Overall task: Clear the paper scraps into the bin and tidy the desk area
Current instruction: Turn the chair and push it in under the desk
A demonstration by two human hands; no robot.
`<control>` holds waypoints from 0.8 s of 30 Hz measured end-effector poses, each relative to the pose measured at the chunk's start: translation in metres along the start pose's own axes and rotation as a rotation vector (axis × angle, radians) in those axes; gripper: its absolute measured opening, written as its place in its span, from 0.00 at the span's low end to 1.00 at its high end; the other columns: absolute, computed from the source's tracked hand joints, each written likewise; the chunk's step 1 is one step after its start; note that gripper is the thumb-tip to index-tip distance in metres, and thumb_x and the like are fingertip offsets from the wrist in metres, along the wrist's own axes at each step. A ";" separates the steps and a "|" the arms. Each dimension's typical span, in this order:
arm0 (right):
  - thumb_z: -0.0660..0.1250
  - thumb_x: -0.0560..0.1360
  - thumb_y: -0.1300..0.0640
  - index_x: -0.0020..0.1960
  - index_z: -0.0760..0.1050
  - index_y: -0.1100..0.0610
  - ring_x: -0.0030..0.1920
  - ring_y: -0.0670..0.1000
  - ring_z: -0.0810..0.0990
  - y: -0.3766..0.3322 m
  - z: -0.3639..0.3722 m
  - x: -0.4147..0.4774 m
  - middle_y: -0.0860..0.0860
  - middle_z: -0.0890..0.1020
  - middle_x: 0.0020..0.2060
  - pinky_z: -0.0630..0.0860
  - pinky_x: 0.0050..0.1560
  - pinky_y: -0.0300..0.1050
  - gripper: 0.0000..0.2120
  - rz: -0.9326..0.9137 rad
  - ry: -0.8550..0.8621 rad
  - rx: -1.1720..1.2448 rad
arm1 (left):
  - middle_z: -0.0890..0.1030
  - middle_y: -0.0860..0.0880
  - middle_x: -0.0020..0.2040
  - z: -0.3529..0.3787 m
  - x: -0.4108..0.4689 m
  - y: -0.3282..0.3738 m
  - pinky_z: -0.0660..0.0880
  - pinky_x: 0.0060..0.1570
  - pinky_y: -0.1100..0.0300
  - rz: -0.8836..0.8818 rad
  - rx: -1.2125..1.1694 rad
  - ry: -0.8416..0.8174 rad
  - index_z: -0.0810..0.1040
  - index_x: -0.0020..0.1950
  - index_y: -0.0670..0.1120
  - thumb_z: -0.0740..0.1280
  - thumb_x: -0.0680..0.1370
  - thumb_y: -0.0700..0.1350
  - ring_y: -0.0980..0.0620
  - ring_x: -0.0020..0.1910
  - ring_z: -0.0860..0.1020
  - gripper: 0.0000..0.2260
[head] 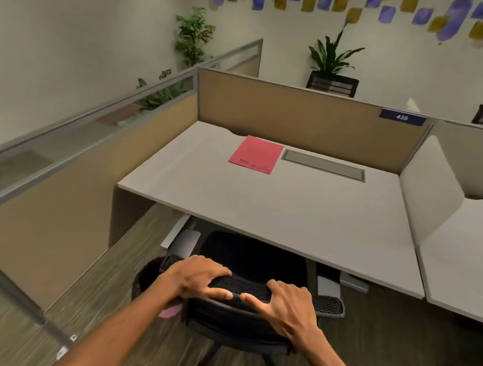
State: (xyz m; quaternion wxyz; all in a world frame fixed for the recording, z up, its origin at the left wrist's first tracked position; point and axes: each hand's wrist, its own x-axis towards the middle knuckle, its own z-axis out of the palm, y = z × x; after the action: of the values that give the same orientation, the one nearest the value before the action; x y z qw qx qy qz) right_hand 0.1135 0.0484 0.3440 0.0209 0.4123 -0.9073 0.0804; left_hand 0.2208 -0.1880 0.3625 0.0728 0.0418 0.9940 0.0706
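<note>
I have both hands on the top edge of the black office chair (246, 307), which sits partly tucked under the desk (293, 210). My left hand (193, 276) has its grip clenched over the mesh backrest, fingers wrapped across the top and thumb along the near side. My right hand (287, 307) grips the same edge just beside it, fingers over the top and thumb pointing toward the left thumb, the two nearly touching.

A pink sheet of paper (256, 154) lies flat on the far part of the desk, just left of the grey cable hatch (323, 165) set into the surface. The dark bin (147, 278) stands on the floor to the left of the chair, mostly hidden behind my left forearm; something pink (171, 309) shows at its near edge, though I cannot tell what it is. A blue plate reading 435 (402, 117) sits on the partition behind the desk.
</note>
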 end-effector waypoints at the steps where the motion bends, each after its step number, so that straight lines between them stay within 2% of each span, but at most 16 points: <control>1: 0.42 0.68 0.16 0.34 0.69 0.51 0.28 0.50 0.72 -0.004 0.001 0.006 0.47 0.73 0.26 0.72 0.37 0.51 0.39 0.013 -0.001 -0.004 | 0.82 0.50 0.62 -0.001 0.002 -0.009 0.77 0.57 0.49 0.013 0.006 -0.001 0.72 0.70 0.50 0.47 0.74 0.76 0.49 0.57 0.80 0.39; 6: 0.43 0.68 0.16 0.34 0.70 0.51 0.27 0.49 0.71 -0.023 0.011 0.031 0.47 0.72 0.25 0.73 0.36 0.51 0.39 0.072 0.015 0.007 | 0.83 0.50 0.59 -0.005 0.012 -0.047 0.78 0.54 0.49 0.072 0.022 0.003 0.73 0.70 0.50 0.46 0.75 0.76 0.49 0.54 0.81 0.38; 11: 0.45 0.69 0.17 0.32 0.68 0.51 0.25 0.49 0.70 -0.034 0.014 0.054 0.48 0.71 0.24 0.70 0.33 0.51 0.38 0.115 0.041 0.007 | 0.83 0.49 0.58 -0.010 0.025 -0.077 0.78 0.53 0.48 0.119 0.018 0.031 0.74 0.68 0.50 0.47 0.75 0.75 0.48 0.53 0.81 0.37; 17: 0.46 0.69 0.17 0.29 0.62 0.50 0.23 0.48 0.67 -0.039 0.016 0.075 0.48 0.69 0.22 0.65 0.31 0.49 0.36 0.149 0.060 0.024 | 0.83 0.49 0.60 -0.016 0.044 -0.102 0.77 0.56 0.48 0.160 0.034 0.017 0.74 0.69 0.50 0.46 0.75 0.76 0.48 0.56 0.81 0.39; 24: 0.45 0.69 0.17 0.30 0.64 0.51 0.24 0.49 0.68 -0.038 0.020 0.102 0.48 0.69 0.22 0.63 0.33 0.48 0.38 0.154 0.052 0.024 | 0.82 0.52 0.63 -0.017 0.064 -0.126 0.76 0.57 0.51 0.159 0.048 0.050 0.72 0.71 0.52 0.48 0.75 0.76 0.50 0.59 0.80 0.38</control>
State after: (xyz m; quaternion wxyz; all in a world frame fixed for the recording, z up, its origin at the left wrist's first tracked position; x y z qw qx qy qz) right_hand 0.0756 -0.0551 0.3399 0.0333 0.3392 -0.9344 0.1036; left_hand 0.1463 -0.3086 0.3519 0.0411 0.1206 0.9904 0.0533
